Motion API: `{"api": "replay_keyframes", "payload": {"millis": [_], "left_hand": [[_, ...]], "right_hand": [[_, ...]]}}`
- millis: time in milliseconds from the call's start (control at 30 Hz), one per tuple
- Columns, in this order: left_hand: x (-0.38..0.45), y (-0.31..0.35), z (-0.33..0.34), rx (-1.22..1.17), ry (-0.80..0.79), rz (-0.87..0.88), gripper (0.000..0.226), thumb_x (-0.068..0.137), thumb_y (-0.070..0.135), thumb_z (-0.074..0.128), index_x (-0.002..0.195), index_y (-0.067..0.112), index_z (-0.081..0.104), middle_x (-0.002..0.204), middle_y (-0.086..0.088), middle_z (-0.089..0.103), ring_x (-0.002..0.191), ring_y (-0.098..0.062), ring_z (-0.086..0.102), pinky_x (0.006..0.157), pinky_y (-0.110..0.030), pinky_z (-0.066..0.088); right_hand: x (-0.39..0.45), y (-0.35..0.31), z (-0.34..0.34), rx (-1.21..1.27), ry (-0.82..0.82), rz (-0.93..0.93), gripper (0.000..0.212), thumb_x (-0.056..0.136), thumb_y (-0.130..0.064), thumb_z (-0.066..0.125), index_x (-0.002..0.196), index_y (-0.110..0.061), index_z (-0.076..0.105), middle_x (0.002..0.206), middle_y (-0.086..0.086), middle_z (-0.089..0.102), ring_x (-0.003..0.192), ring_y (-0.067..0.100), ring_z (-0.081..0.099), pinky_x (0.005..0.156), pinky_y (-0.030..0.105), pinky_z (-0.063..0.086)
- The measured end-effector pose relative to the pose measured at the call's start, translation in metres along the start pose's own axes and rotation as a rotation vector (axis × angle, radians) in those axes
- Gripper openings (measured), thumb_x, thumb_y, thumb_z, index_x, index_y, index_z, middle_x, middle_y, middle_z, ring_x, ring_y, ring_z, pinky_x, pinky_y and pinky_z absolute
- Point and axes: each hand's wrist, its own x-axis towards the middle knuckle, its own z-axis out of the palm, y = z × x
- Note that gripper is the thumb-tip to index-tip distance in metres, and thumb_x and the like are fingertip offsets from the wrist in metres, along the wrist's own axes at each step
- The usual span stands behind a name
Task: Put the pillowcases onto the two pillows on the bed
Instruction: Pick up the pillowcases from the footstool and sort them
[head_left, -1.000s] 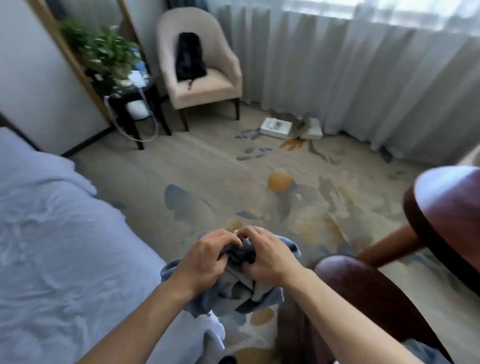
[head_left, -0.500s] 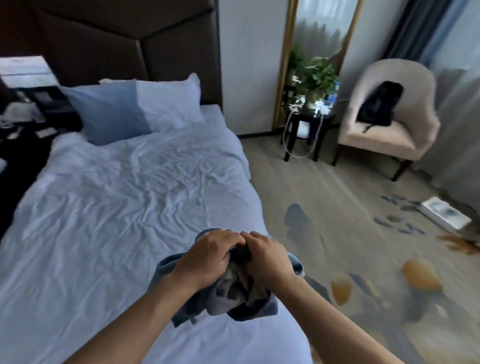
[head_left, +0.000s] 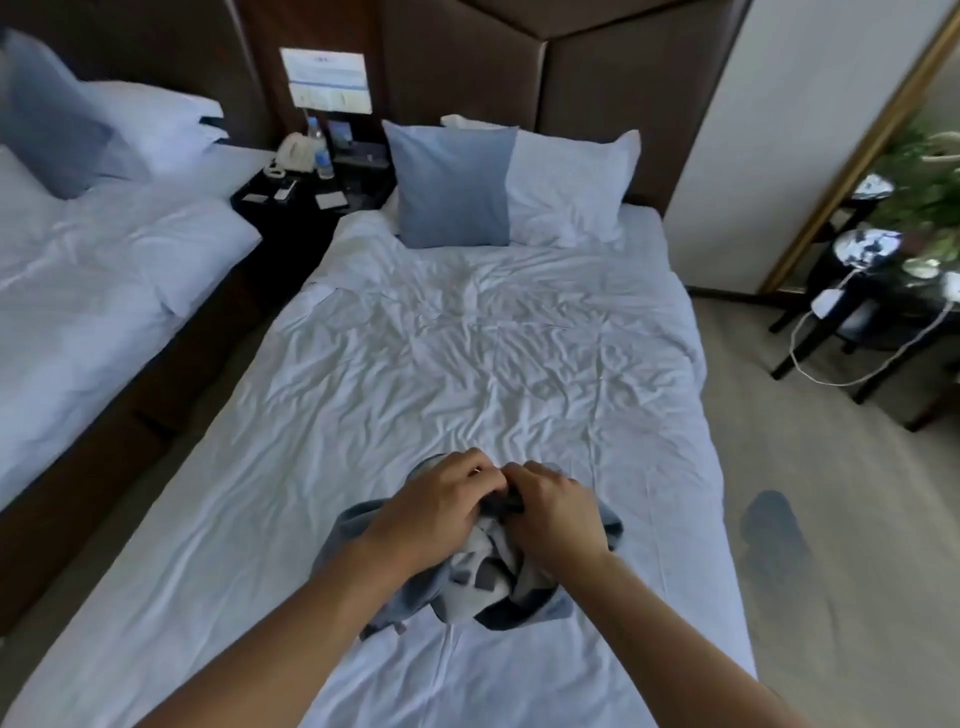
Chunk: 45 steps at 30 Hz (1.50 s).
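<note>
— What do we have in the lower centre of the frame?

— A soft, crumpled bundle of grey-blue pillowcases, folds dark and limp. Our left hand and right hand both clutch it from above, fingers curled into the cloth, knuckles nearly touching. It hangs just below and between them, over the foot end of the bed.

— And the bed?

— A white sheet, heavily wrinkled. At centre top a square blue pillow leans in front of a plumper white pillow, both against a dark padded headboard.

— What can't we make out?

— Our fingertips are buried in the fabric, so we cannot tell how many pieces we hold. The second bed at left is cut off by the frame edge, and the small items on the black nightstand are too blurred to name.
</note>
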Motion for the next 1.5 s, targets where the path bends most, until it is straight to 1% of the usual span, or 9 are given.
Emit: {"api": "replay_keyframes", "payload": {"millis": [200,267,367,433,533,767,1067,1233,1500], "left_hand": [[0.003,-0.06,0.018,0.143,-0.011,-0.072,0.027,0.086,0.003,0.06,0.106,0.021,0.063,0.101,0.004,0.056,0.084,-0.015,0.055,0.069,-0.029,0.053],[0.004,-0.083,0.041,0.193,-0.053,-0.108,0.028,0.085,0.006,0.061,0.106,0.024,0.062,0.101,0.007,0.055,0.084,-0.014,0.056,0.069,-0.025,0.052],[0.001,-0.113,0.093,0.246,-0.152,-0.171,0.028,0.082,0.01,0.066,0.107,0.023,0.065,0.105,0.003,0.061,0.089,-0.018,0.062,0.079,-0.032,0.054],[-0.003,-0.132,0.132,0.231,-0.191,-0.246,0.033,0.072,0.017,0.079,0.103,0.022,0.07,0.101,0.001,0.065,0.089,-0.021,0.066,0.078,-0.035,0.057],[-0.011,-0.159,0.191,0.256,-0.273,-0.318,0.037,0.07,0.016,0.08,0.104,0.021,0.07,0.101,-0.001,0.066,0.091,-0.023,0.066,0.081,-0.039,0.057],[-0.027,-0.2,0.255,0.271,-0.323,-0.39,0.023,0.084,0.005,0.064,0.102,0.018,0.063,0.101,-0.005,0.059,0.088,-0.028,0.06,0.075,-0.043,0.053],[-0.009,-0.137,0.183,0.208,-0.447,-0.278,0.04,0.092,0.028,0.059,0.13,0.023,0.048,0.14,-0.001,0.036,0.13,-0.022,0.041,0.098,-0.033,0.045],[0.009,-0.037,0.162,0.265,-0.555,-0.07,0.045,0.094,0.034,0.051,0.137,0.025,0.039,0.147,0.0,0.029,0.132,-0.023,0.038,0.097,-0.036,0.043],[-0.013,0.177,0.228,0.204,-0.677,0.39,0.051,0.092,0.028,0.048,0.141,0.026,0.037,0.149,0.001,0.03,0.131,-0.024,0.038,0.105,-0.036,0.038]], "right_hand": [[0.046,-0.002,0.051,-0.056,0.023,-0.079,0.028,0.056,-0.012,0.085,0.072,-0.019,0.063,0.065,-0.004,0.058,0.047,0.018,0.055,0.039,0.023,0.024],[0.057,0.008,0.083,-0.055,0.023,-0.059,0.03,0.055,-0.013,0.088,0.072,-0.02,0.064,0.068,-0.004,0.059,0.052,0.017,0.058,0.038,0.024,0.029],[0.055,0.027,0.145,-0.058,-0.059,-0.016,0.028,0.059,-0.019,0.089,0.079,-0.022,0.069,0.086,-0.001,0.066,0.077,0.021,0.067,0.071,0.039,0.059],[0.048,0.044,0.188,-0.098,-0.161,0.052,0.03,0.062,-0.024,0.089,0.086,-0.025,0.072,0.107,0.001,0.068,0.104,0.026,0.067,0.095,0.056,0.052],[0.034,0.068,0.252,-0.063,-0.273,0.138,0.019,0.077,-0.028,0.08,0.093,-0.023,0.072,0.129,0.005,0.064,0.128,0.03,0.056,0.101,0.06,0.045],[0.016,0.076,0.322,-0.026,-0.292,0.16,0.018,0.084,-0.023,0.072,0.102,-0.018,0.069,0.14,0.006,0.057,0.135,0.033,0.047,0.107,0.064,0.037],[-0.021,0.079,0.2,0.093,-0.247,0.386,0.044,0.095,-0.026,0.055,0.139,-0.024,0.051,0.15,-0.002,0.044,0.139,0.021,0.039,0.109,0.035,0.035],[-0.124,0.089,0.106,0.055,-0.18,0.686,0.05,0.097,-0.035,0.052,0.146,-0.028,0.042,0.15,-0.006,0.042,0.136,0.019,0.041,0.105,0.035,0.037],[-0.348,0.089,0.016,0.018,0.049,1.149,0.048,0.099,-0.041,0.048,0.146,-0.033,0.041,0.149,-0.011,0.044,0.132,0.016,0.045,0.106,0.032,0.04]]}}
